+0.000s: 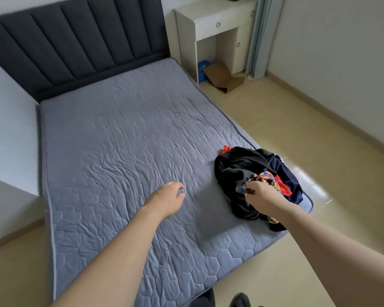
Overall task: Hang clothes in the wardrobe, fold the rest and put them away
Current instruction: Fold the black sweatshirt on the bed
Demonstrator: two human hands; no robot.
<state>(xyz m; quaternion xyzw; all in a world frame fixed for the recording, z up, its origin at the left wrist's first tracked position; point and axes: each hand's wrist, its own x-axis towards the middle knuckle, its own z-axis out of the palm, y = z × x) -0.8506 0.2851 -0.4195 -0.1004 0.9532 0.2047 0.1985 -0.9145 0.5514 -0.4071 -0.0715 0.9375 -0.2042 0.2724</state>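
Matt quilted grey cloth mattress (111,140) under both hands, soft dark cloth pile (237,169) at the right hand (262,196), padded dark fabric headboard (75,45) beyond, glossy beige floor (275,120) rightward, matt brown cardboard (224,77) far off

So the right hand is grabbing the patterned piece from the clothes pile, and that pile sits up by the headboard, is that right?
Not quite. The right hand does grip the patterned piece on the clothes pile, but the head view shows that pile at the near right corner of the mattress, far from the headboard.
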